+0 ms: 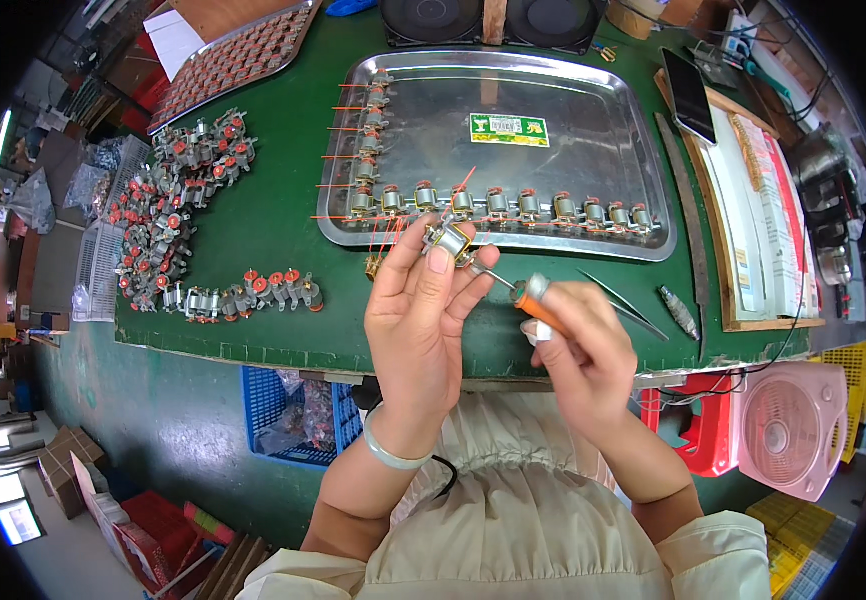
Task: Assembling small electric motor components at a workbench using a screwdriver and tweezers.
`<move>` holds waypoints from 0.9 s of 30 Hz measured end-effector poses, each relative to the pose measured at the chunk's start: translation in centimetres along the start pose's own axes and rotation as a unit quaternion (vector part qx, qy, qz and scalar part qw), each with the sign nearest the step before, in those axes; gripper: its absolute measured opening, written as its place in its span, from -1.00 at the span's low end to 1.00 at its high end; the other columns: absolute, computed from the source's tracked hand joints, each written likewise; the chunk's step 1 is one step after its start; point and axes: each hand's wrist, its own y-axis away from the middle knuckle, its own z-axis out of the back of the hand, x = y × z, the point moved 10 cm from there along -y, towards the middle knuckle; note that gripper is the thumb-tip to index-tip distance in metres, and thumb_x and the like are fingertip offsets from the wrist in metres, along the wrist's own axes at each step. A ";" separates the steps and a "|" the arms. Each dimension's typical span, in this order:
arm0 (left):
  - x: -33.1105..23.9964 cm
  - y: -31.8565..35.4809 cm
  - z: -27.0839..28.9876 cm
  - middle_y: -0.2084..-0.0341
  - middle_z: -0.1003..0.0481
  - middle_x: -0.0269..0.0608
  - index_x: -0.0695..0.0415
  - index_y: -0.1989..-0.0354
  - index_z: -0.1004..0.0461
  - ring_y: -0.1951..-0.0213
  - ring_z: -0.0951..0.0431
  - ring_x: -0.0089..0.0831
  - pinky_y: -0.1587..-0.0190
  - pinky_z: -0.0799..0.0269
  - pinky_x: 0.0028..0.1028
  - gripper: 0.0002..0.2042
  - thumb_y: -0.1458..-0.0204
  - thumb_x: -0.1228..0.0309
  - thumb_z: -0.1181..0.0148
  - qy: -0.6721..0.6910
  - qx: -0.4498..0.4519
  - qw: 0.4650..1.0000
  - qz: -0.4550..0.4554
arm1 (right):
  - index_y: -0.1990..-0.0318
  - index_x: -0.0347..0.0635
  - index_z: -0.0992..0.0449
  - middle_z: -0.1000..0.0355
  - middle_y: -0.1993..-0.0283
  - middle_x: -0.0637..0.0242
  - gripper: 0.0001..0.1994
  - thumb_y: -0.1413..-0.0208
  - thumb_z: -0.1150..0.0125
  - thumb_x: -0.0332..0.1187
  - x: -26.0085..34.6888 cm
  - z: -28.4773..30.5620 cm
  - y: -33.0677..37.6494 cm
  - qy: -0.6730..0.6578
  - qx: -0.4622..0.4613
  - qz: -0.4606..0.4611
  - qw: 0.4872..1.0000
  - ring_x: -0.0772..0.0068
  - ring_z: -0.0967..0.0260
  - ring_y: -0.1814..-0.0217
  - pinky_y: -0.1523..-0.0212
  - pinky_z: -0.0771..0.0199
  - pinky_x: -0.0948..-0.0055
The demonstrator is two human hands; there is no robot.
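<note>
My left hand (415, 335) is closed, pinching a small silver motor-like part (448, 238) between thumb and fingers near the front rim of the metal tray (408, 240). My right hand (588, 350) grips a screwdriver (543, 312) with an orange handle. Its shaft points up and left, and the tip meets the part's right end; whether it sits in a screw is too small to tell. Something white is wrapped around one right finger. Similar parts (528, 207) line the tray's left and front edges, several with thin orange wires sticking out.
A heap of similar parts (168, 225) curves along the table's left side. Behind it lies a filled tray (238, 65). Tweezers (625, 306), a metal strip (688, 220) and a phone (689, 97) are to the right. A blue crate (273, 412) and pink fan (791, 430) stand below.
</note>
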 end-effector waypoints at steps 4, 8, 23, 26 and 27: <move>-1.0 0.4 -0.4 0.16 -0.40 0.00 0.25 -0.04 -0.18 0.21 -0.50 -0.25 0.22 -0.49 -0.44 -0.66 -0.07 0.50 0.03 -0.001 0.012 0.999 -0.042 | 0.05 -0.32 -0.29 -0.25 0.58 0.29 -0.73 -0.16 0.13 -0.37 -5.8 -4.7 4.3 -0.508 0.085 -0.478 0.712 0.61 -0.11 0.66 0.62 -0.19 0.64; -1.4 0.3 -0.6 0.16 -0.41 0.01 0.26 -0.05 -0.17 0.21 -0.50 -0.24 0.22 -0.50 -0.43 -0.65 -0.07 0.51 0.03 -0.001 0.017 0.998 -0.057 | 0.08 -0.33 -0.24 -0.18 0.64 0.34 -0.65 -0.18 0.16 -0.18 -5.3 -3.7 3.0 -0.399 -0.003 -0.350 0.847 0.65 -0.06 0.70 0.65 -0.12 0.67; -2.5 1.2 -1.0 0.17 -0.41 0.04 0.27 -0.05 -0.18 0.22 -0.51 -0.19 0.22 -0.50 -0.40 -0.65 -0.06 0.52 0.03 -0.015 0.038 0.993 -0.113 | 0.36 -0.29 -0.37 -0.23 0.58 0.41 -0.84 -0.15 0.06 -0.37 -5.1 -1.6 2.1 -0.258 0.063 -0.316 0.911 0.72 -0.09 0.60 0.59 -0.10 0.69; -2.3 1.2 -1.2 0.17 -0.41 0.05 0.26 -0.04 -0.18 0.21 -0.51 -0.18 0.21 -0.50 -0.39 -0.65 -0.06 0.52 0.03 -0.016 0.043 0.994 -0.103 | 0.35 -0.31 -0.34 -0.22 0.62 0.43 -0.76 -0.18 0.10 -0.28 -5.7 -4.5 4.1 -0.464 0.093 -0.478 0.740 0.70 -0.14 0.59 0.61 -0.11 0.68; -2.1 1.0 -1.1 0.16 -0.41 0.04 0.26 -0.04 -0.18 0.21 -0.51 -0.19 0.21 -0.50 -0.40 -0.65 -0.06 0.52 0.03 -0.008 0.040 0.994 -0.098 | 0.35 -0.31 -0.34 -0.22 0.62 0.43 -0.76 -0.18 0.10 -0.28 -5.7 -5.1 4.2 -0.464 0.092 -0.479 0.739 0.70 -0.14 0.59 0.61 -0.11 0.68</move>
